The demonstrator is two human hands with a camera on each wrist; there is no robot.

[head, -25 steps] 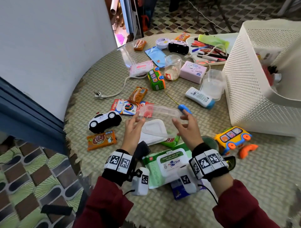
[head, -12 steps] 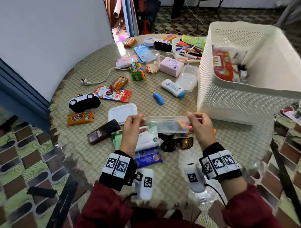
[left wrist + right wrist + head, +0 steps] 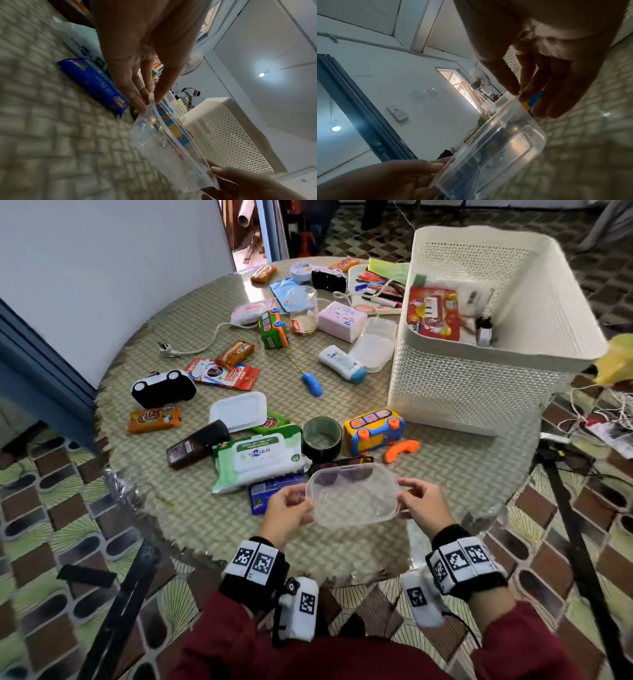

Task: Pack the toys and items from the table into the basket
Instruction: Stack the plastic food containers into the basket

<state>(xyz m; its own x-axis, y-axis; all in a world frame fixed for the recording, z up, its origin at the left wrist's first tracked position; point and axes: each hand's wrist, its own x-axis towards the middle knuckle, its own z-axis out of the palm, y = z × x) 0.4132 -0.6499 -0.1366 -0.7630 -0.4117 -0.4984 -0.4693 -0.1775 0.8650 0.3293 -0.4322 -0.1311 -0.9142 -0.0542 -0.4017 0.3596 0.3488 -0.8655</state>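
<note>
Clear plastic container [image 3: 354, 495] now tipped, opening toward person, pulled in over near surface [image 3: 191, 515] edge versus half-second ago. Left hand [image 3: 287, 512], right hand [image 3: 422, 506] pinch opposite rims. Empty, ready for basket [image 3: 445, 378] beyond right hand.

The red pencil pack [image 3: 222, 373] reads "Color Pencils".

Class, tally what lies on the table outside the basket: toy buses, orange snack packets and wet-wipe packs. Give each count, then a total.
Toy buses: 2, the green bus and the yellow bus
Orange snack packets: 4
Wet-wipe packs: 2, the green pack and the pink pack
Total: 8
</note>
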